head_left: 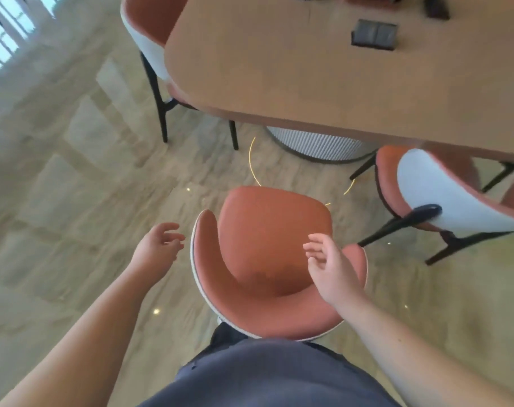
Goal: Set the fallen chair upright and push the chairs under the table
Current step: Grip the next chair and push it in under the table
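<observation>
An upright chair point(267, 239) with a terracotta seat and curved white-backed rest stands right in front of me, a short way out from the wooden table point(293, 69). My left hand point(158, 245) hovers open just left of the chair's left arm, touching nothing. My right hand point(329, 262) is open above the chair's right arm, fingers spread. A second chair point(443, 195) stands at the right, partly under the table. A third chair point(153, 33) sits at the table's far left end, tucked in.
The table rests on a ribbed white round base point(314, 142). Dark coaster holders point(373, 35) lie on the tabletop. The polished stone floor point(73, 171) stretches out to the left. A bright window point(3, 30) is at the top left.
</observation>
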`<state>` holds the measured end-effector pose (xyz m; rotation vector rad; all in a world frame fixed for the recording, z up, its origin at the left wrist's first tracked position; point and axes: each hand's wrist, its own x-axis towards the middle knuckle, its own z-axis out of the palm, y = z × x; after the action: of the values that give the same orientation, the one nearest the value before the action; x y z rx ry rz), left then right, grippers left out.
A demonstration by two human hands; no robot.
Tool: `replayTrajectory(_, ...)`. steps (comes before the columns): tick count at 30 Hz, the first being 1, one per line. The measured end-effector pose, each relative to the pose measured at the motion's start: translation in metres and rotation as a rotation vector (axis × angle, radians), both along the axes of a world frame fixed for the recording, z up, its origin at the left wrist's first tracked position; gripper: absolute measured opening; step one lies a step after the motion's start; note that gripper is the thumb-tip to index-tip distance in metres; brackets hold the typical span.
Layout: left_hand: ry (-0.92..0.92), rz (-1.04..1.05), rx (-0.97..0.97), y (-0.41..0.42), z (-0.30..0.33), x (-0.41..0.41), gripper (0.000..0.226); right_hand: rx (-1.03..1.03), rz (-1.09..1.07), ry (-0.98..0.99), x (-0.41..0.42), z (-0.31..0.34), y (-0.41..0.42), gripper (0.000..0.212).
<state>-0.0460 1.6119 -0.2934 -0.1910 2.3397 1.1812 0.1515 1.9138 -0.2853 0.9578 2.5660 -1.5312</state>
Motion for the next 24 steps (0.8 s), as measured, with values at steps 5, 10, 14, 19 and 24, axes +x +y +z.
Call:
replayTrajectory(5, -0.077, -0.203, -0.085, 0.016, -0.025, -0.035, 0.045, 0.093, -0.203, -0.047, 0.014, -0.005, -0.008, 0.039)
replayTrajectory(10, -0.162, -0.247, -0.140, 0.022, -0.046, -0.047, 0.063, 0.104, -0.346, -0.118, 0.033, -0.015, -0.003, 0.035)
replayTrajectory(14, -0.207, -0.216, -0.155, 0.021, -0.058, -0.051, 0.064, 0.079, -0.455, -0.265, 0.044, -0.028, 0.003, 0.038)
replayTrajectory(19, -0.221, -0.214, -0.182, 0.027, -0.073, -0.055, 0.067, 0.061, -0.511, -0.367, 0.049, -0.040, 0.013, 0.043)
replayTrajectory(24, -0.261, -0.172, -0.169, 0.037, -0.089, -0.058, 0.075, 0.047, -0.566, -0.413, 0.045, -0.053, 0.024, 0.045)
